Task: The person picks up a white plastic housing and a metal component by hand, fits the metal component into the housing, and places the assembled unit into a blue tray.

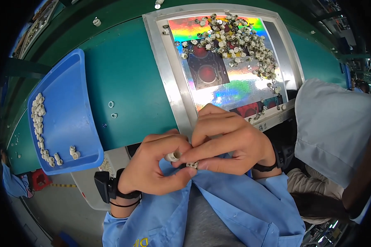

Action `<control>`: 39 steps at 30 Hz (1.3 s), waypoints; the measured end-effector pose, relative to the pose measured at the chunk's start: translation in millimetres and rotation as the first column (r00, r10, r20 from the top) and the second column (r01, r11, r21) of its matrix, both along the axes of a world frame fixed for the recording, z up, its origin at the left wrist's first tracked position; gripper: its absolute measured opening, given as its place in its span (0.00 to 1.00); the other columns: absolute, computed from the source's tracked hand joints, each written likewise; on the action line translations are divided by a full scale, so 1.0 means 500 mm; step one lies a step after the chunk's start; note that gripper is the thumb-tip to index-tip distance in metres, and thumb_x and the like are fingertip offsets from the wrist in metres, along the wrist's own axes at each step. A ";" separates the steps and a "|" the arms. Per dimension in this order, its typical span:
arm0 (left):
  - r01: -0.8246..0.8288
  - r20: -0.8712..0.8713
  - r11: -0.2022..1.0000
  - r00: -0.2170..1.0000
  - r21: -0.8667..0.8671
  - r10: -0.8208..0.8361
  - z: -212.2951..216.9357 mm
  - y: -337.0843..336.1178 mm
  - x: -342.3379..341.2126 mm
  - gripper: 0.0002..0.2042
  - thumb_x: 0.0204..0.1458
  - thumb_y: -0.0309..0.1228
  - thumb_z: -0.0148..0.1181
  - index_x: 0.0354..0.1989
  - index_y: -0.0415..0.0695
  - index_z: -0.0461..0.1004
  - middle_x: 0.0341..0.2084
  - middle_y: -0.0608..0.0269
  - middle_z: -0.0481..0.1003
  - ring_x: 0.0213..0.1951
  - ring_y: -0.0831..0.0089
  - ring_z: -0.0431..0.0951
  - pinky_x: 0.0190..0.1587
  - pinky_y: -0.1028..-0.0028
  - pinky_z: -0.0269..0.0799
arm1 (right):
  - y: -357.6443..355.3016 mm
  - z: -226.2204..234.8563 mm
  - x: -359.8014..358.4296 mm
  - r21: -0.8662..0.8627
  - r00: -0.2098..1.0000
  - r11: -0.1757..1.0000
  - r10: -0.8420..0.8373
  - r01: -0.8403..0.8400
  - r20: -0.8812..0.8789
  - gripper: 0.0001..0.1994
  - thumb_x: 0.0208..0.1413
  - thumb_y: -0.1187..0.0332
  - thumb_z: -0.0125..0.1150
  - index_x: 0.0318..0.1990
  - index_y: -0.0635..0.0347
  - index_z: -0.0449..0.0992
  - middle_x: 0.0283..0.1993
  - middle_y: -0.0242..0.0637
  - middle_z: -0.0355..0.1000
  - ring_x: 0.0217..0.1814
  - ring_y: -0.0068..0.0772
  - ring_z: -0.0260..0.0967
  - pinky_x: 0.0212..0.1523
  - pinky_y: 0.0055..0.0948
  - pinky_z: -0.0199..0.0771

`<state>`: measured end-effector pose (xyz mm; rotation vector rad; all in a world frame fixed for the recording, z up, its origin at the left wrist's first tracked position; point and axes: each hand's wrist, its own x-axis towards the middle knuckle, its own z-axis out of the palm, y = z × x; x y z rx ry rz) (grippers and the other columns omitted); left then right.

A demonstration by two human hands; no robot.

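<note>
A single head-worn fisheye camera is looking steeply down from the person's head, facing forward over the green tabletop point(127, 78). It is sitting close above the hands, which are filling the lower centre, while straight edges are bending toward the dark rim; no second view is sharing the scene.

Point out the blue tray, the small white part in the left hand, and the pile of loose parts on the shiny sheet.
Blue tray point(70, 111), head view, bare floor of the tray.
Small white part point(172, 156), head view, its cylindrical side.
Pile of loose parts point(235, 43), head view, middle of the heap.
</note>
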<state>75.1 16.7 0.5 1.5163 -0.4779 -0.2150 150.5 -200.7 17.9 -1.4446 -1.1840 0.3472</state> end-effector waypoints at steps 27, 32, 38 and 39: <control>-0.317 -0.320 0.925 0.916 -0.209 0.242 -0.016 -0.057 -0.052 0.05 0.54 0.19 0.61 0.39 0.35 0.76 0.27 0.62 0.75 0.29 0.79 0.71 0.33 0.77 0.64 | 0.007 -0.035 -0.038 0.156 0.943 0.936 -0.327 0.315 0.061 0.08 0.46 0.76 0.73 0.34 0.59 0.81 0.31 0.33 0.78 0.26 0.27 0.72 0.39 0.36 0.60; -0.355 -0.208 0.930 0.921 -0.099 0.329 -0.018 -0.057 -0.050 0.06 0.52 0.18 0.62 0.38 0.35 0.76 0.26 0.62 0.76 0.28 0.77 0.71 0.31 0.77 0.64 | 0.003 -0.037 -0.032 0.120 0.936 0.941 -0.330 0.316 0.124 0.11 0.46 0.76 0.72 0.38 0.57 0.80 0.32 0.30 0.77 0.31 0.30 0.73 0.43 0.36 0.61; -0.362 -0.020 0.932 0.932 0.006 0.362 -0.011 -0.051 -0.043 0.07 0.50 0.18 0.64 0.37 0.35 0.77 0.25 0.61 0.76 0.27 0.76 0.72 0.30 0.75 0.63 | 0.000 -0.043 -0.021 0.113 0.957 0.951 -0.290 0.287 0.011 0.09 0.49 0.76 0.72 0.38 0.59 0.81 0.32 0.32 0.78 0.30 0.29 0.72 0.42 0.35 0.61; -0.342 -0.058 0.939 0.939 -0.032 0.340 -0.010 -0.050 -0.044 0.07 0.51 0.18 0.65 0.38 0.35 0.77 0.26 0.61 0.76 0.28 0.76 0.72 0.31 0.76 0.64 | -0.001 -0.044 -0.021 0.113 0.959 0.952 -0.278 0.283 -0.057 0.08 0.49 0.76 0.72 0.36 0.60 0.81 0.31 0.33 0.78 0.29 0.30 0.72 0.41 0.36 0.61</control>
